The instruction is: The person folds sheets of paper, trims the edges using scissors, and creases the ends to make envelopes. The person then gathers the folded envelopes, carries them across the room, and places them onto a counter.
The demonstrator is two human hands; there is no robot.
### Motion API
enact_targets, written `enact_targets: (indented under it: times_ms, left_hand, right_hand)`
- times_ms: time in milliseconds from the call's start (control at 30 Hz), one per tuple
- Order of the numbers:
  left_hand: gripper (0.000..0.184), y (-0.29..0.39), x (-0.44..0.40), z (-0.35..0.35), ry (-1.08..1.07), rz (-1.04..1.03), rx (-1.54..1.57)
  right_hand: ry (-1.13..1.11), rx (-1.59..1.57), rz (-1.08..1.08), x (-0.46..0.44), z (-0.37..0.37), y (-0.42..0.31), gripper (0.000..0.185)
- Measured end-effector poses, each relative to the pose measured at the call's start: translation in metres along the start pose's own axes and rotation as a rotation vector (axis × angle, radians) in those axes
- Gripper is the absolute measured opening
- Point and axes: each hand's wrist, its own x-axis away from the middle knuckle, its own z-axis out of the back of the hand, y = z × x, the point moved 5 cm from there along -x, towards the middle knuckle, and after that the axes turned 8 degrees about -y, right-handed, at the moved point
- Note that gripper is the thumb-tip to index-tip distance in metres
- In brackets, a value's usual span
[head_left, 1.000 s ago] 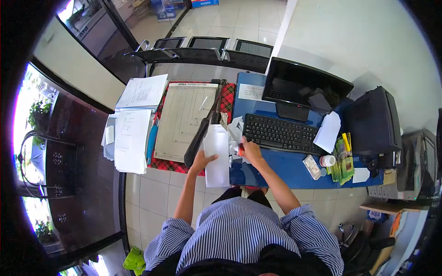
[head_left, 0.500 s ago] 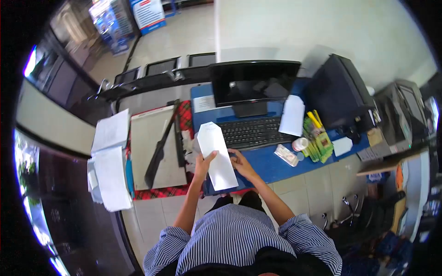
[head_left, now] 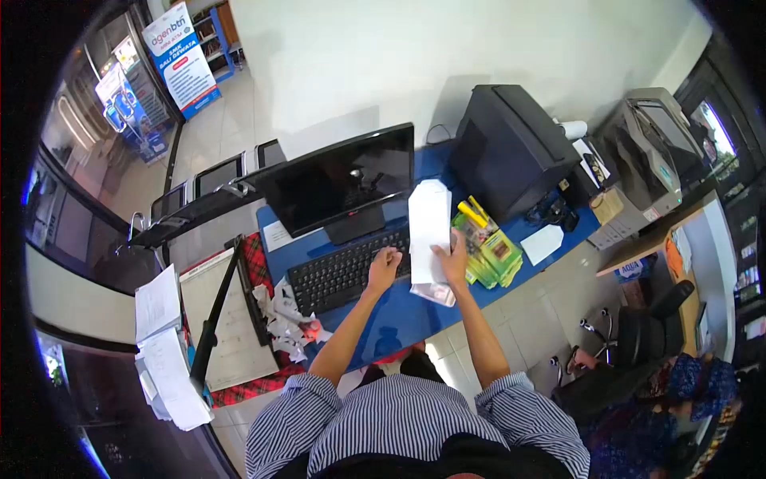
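Note:
My left hand (head_left: 384, 269) is over the keyboard (head_left: 331, 279), its fingers curled together with nothing visible in them. To its right, my right hand (head_left: 452, 259) grips the edge of a long white envelope (head_left: 429, 215). That envelope lies upright across the keyboard's right end, over the clear packet (head_left: 435, 293). Green and yellow packets (head_left: 493, 254) spread out just right of my right hand. Left of the keyboard, torn paper scraps (head_left: 289, 319) surround an orange-handled object (head_left: 313, 328), partly hidden.
A monitor (head_left: 339, 180) and black computer case (head_left: 511, 148) stand behind the keyboard. At left are a paper cutter (head_left: 227, 319) and paper stacks (head_left: 174, 379). Another white envelope (head_left: 542, 243) lies right. Another person's patterned clothing (head_left: 646, 415) shows at lower right, near a black chair (head_left: 642, 331).
The view has turned right. My left hand has let go of the envelope, and my right hand has left the orange-handled object among the scraps and now grips an envelope beside the green packets.

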Motion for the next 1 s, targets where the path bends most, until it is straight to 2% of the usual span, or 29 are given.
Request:
enact_targets:
  times_ms: [133,167,233,300,467,633,800,1000]
  left_hand:
    - [0.048,-0.034,-0.064,-0.035,0.055,0.044,-0.547]
    - [0.048,-0.034,-0.078,-0.042,0.059,0.038,-0.547]
    - [0.054,-0.046,-0.099,-0.053,0.008,0.236,-0.526]
    - [0.062,-0.057,-0.113,-0.061,-0.042,0.439,-0.503]
    - [0.065,-0.037,-0.124,-0.066,0.039,0.557,-0.558]
    - [0.06,-0.083,-0.138,-0.073,-0.005,0.673,-0.429]
    - [0.058,-0.055,-0.131,-0.071,-0.01,0.608,-0.263]
    - [0.055,-0.036,-0.07,-0.068,-0.034,0.508,-0.014]
  right_hand:
    - [0.243,0.343,0.347,-0.072,0.015,0.007,0.07]
    - [0.206,0.297,0.306,-0.085,0.012,0.011,0.071]
    - [0.167,0.25,0.267,-0.1,0.006,0.018,0.071]
    - [0.101,0.331,0.228,-0.106,-0.003,0.025,0.074]
    - [0.046,0.449,0.181,-0.105,-0.018,0.041,0.077]
    - [0.163,0.426,0.31,-0.097,-0.025,0.038,0.075]
    - [0.115,0.249,0.327,-0.101,-0.02,0.036,0.069]
    - [0.015,0.117,0.13,-0.085,0.01,0.002,0.063]
